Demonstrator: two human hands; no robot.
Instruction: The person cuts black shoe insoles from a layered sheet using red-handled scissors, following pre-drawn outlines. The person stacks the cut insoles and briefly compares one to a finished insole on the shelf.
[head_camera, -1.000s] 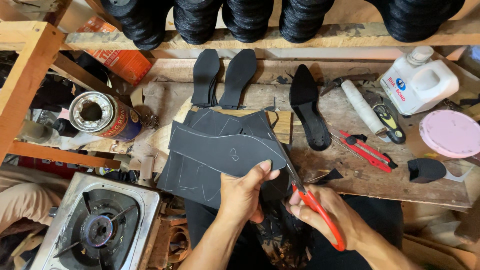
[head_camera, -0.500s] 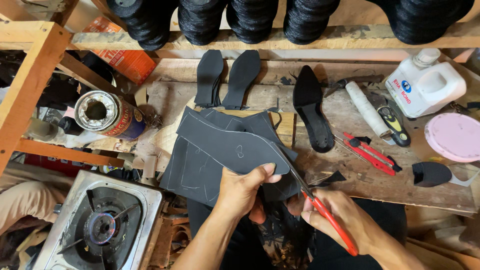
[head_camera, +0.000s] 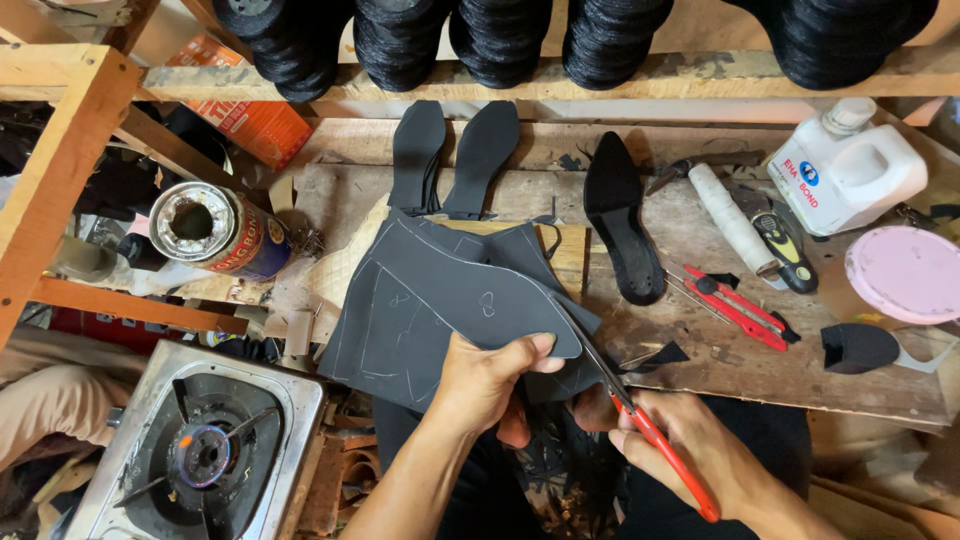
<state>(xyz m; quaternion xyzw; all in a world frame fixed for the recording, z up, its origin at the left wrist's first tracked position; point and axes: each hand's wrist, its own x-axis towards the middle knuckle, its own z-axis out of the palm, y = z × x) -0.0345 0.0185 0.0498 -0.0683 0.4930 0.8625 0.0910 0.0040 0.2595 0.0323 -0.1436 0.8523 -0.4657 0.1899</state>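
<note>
Far left of the left hand: gas stove (head_camera: 200, 450), burner lit with a small blue flame, sitting below desk level. Up-left of that hand, a tin can (head_camera: 215, 232) lies on its side, open mouth toward the camera.

Left hand (head_camera: 490, 385) grips the dark grey rubber sheet (head_camera: 440, 300), thumb on top at the near edge, fingers curled under. Sheet is held over the front edge of the desk (head_camera: 760, 355) and carries scribed outlines; the sole-shaped part runs from upper left to the thumb. Above the left hand, two black insoles (head_camera: 455, 155) stand side by side at the back of the desk.

Right hand (head_camera: 690, 455) is closed around the red handles of the scissors (head_camera: 640, 420). Blades point up-left into the sheet edge, just right of the left thumb; can't tell how far they are open.

Up from the right hand: a black pointed sole (head_camera: 620, 230) flat on the desk. Up-right: red utility knife (head_camera: 735, 308), a white roll (head_camera: 735, 220), a black-and-yellow tool (head_camera: 780, 240) just beside it. Further right: white plastic jug (head_camera: 850, 165), pink round lid (head_camera: 905, 272), black heel piece (head_camera: 860, 347).
</note>
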